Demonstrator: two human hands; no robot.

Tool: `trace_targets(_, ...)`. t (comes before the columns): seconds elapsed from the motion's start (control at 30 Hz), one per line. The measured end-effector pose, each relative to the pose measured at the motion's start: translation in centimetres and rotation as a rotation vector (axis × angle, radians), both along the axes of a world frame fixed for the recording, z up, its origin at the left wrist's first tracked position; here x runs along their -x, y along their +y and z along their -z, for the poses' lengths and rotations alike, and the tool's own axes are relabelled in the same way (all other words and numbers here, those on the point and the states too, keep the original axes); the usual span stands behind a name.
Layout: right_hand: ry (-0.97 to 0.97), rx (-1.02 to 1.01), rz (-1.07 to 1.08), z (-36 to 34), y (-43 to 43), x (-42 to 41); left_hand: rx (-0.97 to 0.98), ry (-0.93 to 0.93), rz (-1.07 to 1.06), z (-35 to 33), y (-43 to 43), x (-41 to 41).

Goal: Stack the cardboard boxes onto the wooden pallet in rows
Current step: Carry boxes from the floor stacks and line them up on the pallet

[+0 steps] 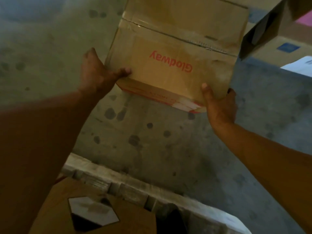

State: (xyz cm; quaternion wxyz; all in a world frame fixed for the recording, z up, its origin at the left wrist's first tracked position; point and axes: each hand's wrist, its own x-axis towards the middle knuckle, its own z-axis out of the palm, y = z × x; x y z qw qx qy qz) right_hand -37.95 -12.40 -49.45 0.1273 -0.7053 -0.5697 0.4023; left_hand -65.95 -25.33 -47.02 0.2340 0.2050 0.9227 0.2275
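A brown cardboard box (175,48) with red "Glodway" lettering, seen upside down, is held out over the concrete floor. My left hand (98,71) grips its near left corner, thumb on top. My right hand (219,102) clasps its near right corner from below. Both arms are stretched forward. Near the bottom edge runs the pale wooden pallet (128,184), and on it sits another cardboard box (94,208) with a white label.
Stained grey concrete floor (160,141) lies between me and the held box. More cardboard boxes (276,31), one with open flaps and one with a blue label, stand at the top right.
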Motion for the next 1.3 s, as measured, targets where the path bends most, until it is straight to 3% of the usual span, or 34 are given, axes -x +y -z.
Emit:
trace_targets(0.2,0.125,-0.051,0.03,1.3,-0.2,-0.2,0.017,-0.256,-0.009,1.1,0.3,2.4)
trace_targets(0.37,0.183,-0.057,-0.006,1.0,-0.1,-0.6,-0.185,-0.549,-0.062,1.5,0.6,0.6)
trace_targets(0.57,0.236,0.005,-0.047,0.0,1.6,-2.4,-0.321,-0.552,-0.105,1.0,-2.1,-3.0)
trace_targets(0.83,0.396,0.266,-0.039,-4.9,5.4,-6.1,-0.469,-0.528,-0.304,-4.8,-2.3,-9.8)
trace_targets(1.17,0.44,0.256,-0.522,-13.2,9.5,-14.7,-0.614,-0.256,-0.586,-11.7,-4.6,-27.4)
trace_targets(1.3,0.471,0.241,-0.595,-16.7,10.1,-18.5,-0.705,-0.196,-0.688,-13.9,-5.9,-35.0)
